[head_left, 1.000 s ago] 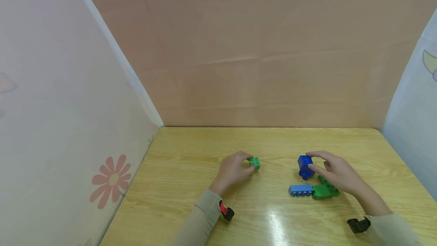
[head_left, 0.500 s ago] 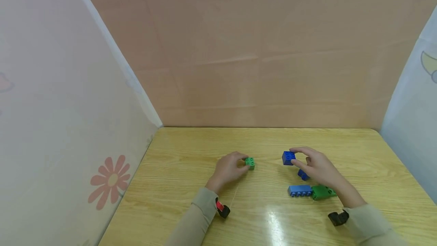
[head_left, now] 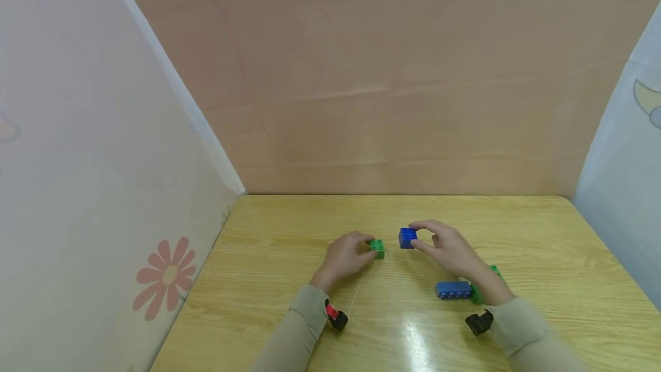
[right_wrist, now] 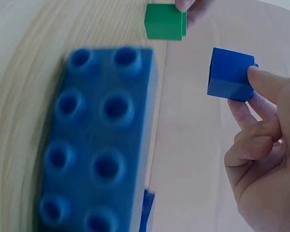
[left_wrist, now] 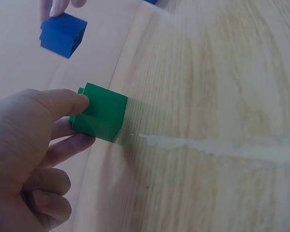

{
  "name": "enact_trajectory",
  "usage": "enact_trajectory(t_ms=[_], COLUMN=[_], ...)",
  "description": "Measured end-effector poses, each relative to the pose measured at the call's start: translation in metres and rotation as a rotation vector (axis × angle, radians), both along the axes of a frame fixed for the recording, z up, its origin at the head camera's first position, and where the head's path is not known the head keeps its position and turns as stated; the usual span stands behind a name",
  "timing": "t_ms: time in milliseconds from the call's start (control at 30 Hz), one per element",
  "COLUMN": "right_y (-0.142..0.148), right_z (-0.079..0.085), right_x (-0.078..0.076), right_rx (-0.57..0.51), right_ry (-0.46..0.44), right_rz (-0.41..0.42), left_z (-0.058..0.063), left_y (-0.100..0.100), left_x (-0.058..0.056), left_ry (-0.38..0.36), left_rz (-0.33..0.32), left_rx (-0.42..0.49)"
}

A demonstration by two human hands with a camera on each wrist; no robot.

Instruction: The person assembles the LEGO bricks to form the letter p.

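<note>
Between thumb and fingers, my left hand (head_left: 343,258) pinches a small green toy brick (head_left: 378,249) with studs upward, low at the tabletop. My right hand (head_left: 450,250) pinches a dark blue brick (head_left: 407,238) by its sides, held in the air just right of the green one. A gap separates the two bricks in the head view. In the left wrist view the blue brick (left_wrist: 63,36) shows beyond the green brick (left_wrist: 100,112). From the right wrist, the hollow underside edge of the blue brick (right_wrist: 231,74) faces the green brick (right_wrist: 164,22).
A lighter blue long brick (head_left: 453,290) lies on its side on the wooden table (head_left: 268,268), near my right forearm. Green bricks (head_left: 477,294) beside it are partly covered by that forearm. Another dark blue piece (right_wrist: 147,210) peeks out behind the long brick in the right wrist view.
My right hand has lifted the dark blue brick and carried it left toward the green brick, leaving another dark blue piece behind. My left hand has shifted slightly left with the green brick.
</note>
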State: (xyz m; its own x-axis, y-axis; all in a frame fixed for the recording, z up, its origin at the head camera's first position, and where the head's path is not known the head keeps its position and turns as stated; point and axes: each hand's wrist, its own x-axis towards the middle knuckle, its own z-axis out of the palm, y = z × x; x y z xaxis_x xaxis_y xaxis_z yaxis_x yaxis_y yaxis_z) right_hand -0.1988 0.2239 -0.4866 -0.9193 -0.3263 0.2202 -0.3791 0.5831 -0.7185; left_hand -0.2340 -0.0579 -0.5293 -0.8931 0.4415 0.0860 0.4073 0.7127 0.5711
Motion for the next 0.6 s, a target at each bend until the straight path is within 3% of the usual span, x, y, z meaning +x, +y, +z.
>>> enact_trajectory(t_ms=[600], right_y=[-0.042], right_z=[-0.012], right_x=[-0.017], right_rx=[-0.045], right_ry=[-0.056], right_rz=[0.056], left_z=[-0.013], left_y=[0.0], left_x=[0.0], left_ry=[-0.035], left_rz=[0.055], left_rx=[0.108])
